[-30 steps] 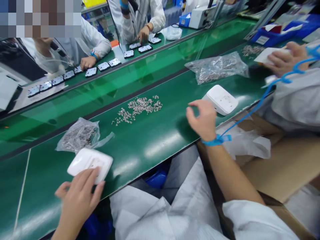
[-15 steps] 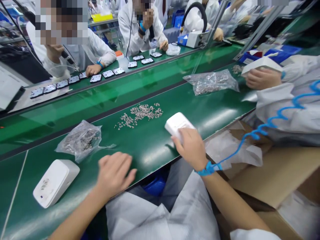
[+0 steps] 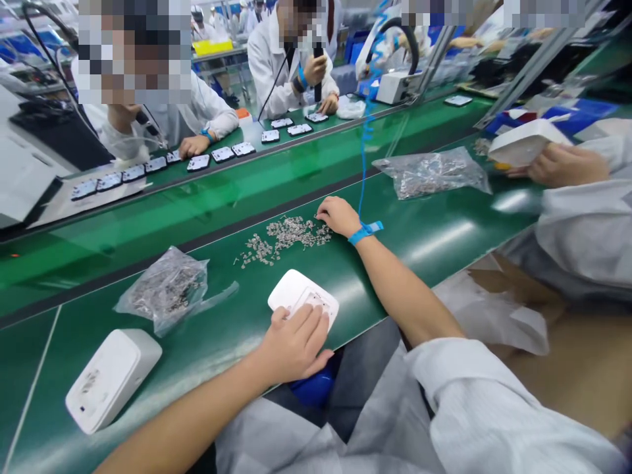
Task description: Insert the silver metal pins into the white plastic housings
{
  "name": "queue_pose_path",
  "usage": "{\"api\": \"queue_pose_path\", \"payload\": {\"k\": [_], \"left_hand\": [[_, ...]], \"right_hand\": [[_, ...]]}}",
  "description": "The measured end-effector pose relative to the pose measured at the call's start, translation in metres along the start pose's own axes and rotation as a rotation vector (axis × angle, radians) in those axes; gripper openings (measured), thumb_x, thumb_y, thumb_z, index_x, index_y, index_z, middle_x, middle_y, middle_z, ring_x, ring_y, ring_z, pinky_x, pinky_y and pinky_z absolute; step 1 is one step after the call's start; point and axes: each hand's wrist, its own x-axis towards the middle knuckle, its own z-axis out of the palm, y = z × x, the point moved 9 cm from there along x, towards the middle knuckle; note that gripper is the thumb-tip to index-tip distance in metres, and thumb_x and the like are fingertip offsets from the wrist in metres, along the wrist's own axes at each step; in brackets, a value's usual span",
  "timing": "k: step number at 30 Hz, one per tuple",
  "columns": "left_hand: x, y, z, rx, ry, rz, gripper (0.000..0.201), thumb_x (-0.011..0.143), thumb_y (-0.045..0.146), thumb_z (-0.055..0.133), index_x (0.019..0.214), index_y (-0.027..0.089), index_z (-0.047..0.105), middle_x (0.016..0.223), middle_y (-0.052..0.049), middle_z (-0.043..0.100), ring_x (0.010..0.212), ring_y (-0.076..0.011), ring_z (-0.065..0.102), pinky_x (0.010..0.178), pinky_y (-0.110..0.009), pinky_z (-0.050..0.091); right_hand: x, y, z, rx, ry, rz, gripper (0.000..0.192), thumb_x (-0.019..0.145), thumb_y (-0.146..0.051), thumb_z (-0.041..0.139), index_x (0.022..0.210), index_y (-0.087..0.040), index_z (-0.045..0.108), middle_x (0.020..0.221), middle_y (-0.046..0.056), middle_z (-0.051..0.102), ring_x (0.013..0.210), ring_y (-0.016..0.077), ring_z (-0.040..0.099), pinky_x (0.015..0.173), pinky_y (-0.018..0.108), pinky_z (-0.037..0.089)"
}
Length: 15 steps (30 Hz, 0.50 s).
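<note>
A white plastic housing (image 3: 289, 286) with a recessed panel lies on the green bench in front of me. My left hand (image 3: 299, 339) lies over its near side, fingers stretched across the panel and thumb apart near the bench edge. Beyond it is a loose pile of small metal pieces (image 3: 291, 232), too small to name surely. My right hand (image 3: 340, 216), with a blue strap on the wrist, is at the pile's right end. Its fingers are bent with tips together; whatever they pinch is hidden.
Another white housing (image 3: 111, 375) stands at left, near a clear bag of metal pieces (image 3: 170, 286). A second bag (image 3: 439, 174) lies to the right. A co-worker's hand (image 3: 567, 163) holds a white housing (image 3: 526, 141). Across a clear partition, people sit beside several flat units (image 3: 222, 155).
My right hand has let go of the white housing and moved up to the metal pile. The housing is now further left and nearer me, with my left hand moved right onto it.
</note>
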Motion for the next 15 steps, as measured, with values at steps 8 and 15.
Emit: {"api": "queue_pose_path", "payload": {"k": [8,15], "left_hand": [[0.016,0.007,0.017,0.081,-0.203,-0.042,0.058,0.104,0.056,0.04,0.135,0.015,0.066,0.151,-0.015,0.059,0.138,-0.0314,0.048,0.081,-0.042,0.032],[0.039,0.012,0.033,0.107,-0.218,-0.185,0.066,0.103,0.06,0.04,0.14,0.01,0.061,0.15,-0.024,0.056,0.135,-0.0365,0.052,0.089,-0.047,0.032]], "right_hand": [[-0.009,0.023,-0.026,0.336,0.364,0.066,0.012,0.09,-0.028,0.064,0.085,-0.019,0.069,0.083,0.007,0.068,0.077,0.0227,0.06,0.078,0.04,0.05],[-0.044,-0.001,-0.042,0.758,0.363,0.149,0.018,0.09,-0.034,0.067,0.099,-0.02,0.073,0.083,0.005,0.074,0.073,0.0203,0.072,0.072,0.038,0.059]]}}
